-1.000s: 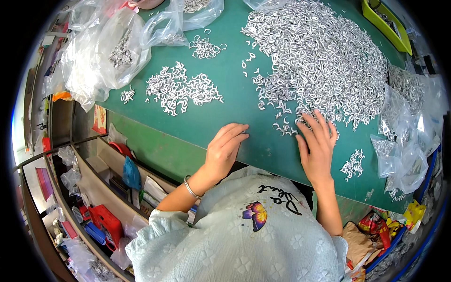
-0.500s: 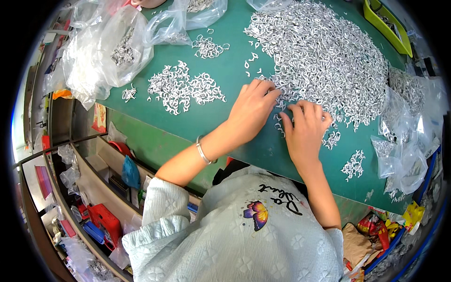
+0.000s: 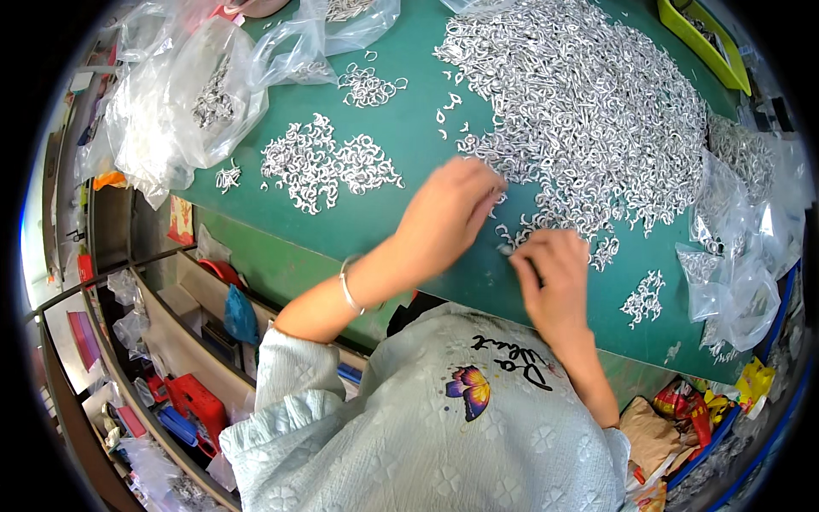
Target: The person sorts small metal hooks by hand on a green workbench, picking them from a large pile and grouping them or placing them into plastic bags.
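Observation:
A large heap of small curved silvery metal pieces covers the far right of the green table. My left hand is at the heap's near left edge, slightly blurred, its fingers bent and pressed together. What sits between those fingertips is hidden. My right hand is lower and closer to me, fingers curled, with the thumb near the index finger. A small pale piece shows at its fingertips, too blurred to name. Several loose curved pieces lie between the hands and the heap.
Smaller piles of curved pieces and of rings lie left, beside clear plastic bags. On the right are a little pile, more bags and a yellow-green tray. Cluttered shelves stand below the table's left edge.
Both hands have drawn back toward me from the heap's edge, the right one further down. Their fingers are more closed than before. The heap's near left edge is more exposed.

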Motion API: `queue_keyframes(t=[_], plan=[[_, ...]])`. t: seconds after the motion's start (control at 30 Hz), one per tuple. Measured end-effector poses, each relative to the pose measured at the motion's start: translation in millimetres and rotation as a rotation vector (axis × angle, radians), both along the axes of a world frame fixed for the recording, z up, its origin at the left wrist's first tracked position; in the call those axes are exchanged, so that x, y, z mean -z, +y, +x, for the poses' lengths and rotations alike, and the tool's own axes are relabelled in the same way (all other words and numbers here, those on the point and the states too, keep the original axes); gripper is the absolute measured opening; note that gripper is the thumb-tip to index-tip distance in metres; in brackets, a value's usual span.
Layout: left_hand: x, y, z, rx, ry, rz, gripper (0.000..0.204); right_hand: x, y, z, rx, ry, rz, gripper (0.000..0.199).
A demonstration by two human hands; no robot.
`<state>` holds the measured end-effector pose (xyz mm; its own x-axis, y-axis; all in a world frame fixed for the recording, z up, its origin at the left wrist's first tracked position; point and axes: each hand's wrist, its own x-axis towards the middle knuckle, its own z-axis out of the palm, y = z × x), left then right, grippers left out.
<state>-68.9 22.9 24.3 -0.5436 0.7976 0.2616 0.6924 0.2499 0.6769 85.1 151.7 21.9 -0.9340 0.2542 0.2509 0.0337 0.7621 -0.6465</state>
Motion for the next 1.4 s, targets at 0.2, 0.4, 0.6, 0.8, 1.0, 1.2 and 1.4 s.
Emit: queue_keyframes(t=[0.2,0.4,0.6,0.8,1.0,1.2,1.4], plan=[[9,-43,46,0.075,0.010,-0.065,0.021,8,-7,-7,-0.038,0.010,0.018,0.010],[24,-47,54,-0.018,0.065,-0.027,0.026,19,37,-63,0.236,0.086,0.348,0.012],[22,-44,59,-0.018,0.099,-0.047,0.024,22,42,-58,0.178,0.020,0.460,0.014],[12,-39,29,-0.084,0.039,-0.037,0.028,19,44,-50,0.158,-0.013,0.391,0.020],[9,15,-3,-0.006,0.234,-0.104,0.053,-2,32,-9,-0.006,-0.201,0.262,0.043],[15,15,47,0.282,0.218,-0.242,0.060,1,36,57,0.114,-0.331,0.263,0.066],[25,17,41,0.131,0.312,-0.282,0.043,4,19,64,0.132,-0.420,0.124,0.075]])
